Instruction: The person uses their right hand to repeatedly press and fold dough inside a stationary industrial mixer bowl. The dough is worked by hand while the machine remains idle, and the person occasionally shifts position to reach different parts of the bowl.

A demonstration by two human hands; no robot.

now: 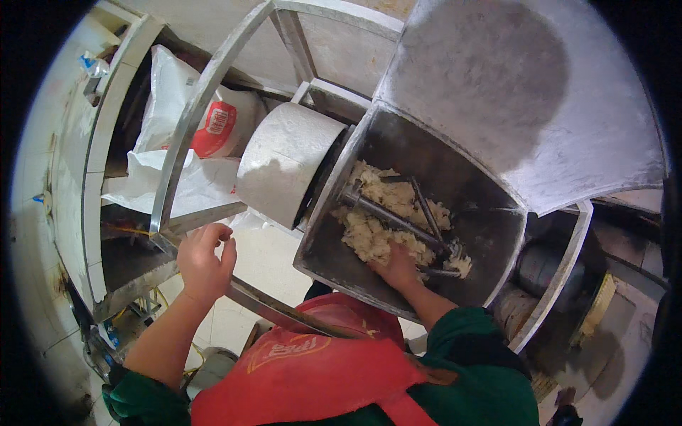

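A metal dough mixer's tub (pixel 469 175) stands before me, with a mixing bar (pixel 391 215) across its inside. Shaggy dough (pixel 367 234) lies around and under the bar. My right hand (pixel 397 266) reaches over the tub's near wall and touches the near side of the dough; its fingertips are partly hidden, so its hold is unclear. My left hand (pixel 206 258) is raised beside the metal frame at the left, fingers curled with a gap to the thumb, holding nothing. A rounded metal housing (pixel 290 154) adjoins the tub's left side.
The metal lid (pixel 591 133) is raised behind the tub. White sacks (pixel 170 96) lie on the left beyond the frame's bent bar (pixel 184 125). A metal rail (pixel 282 311) runs close before my red apron. At the right are another frame bar (pixel 557 277) and a dark rounded object (pixel 549 266).
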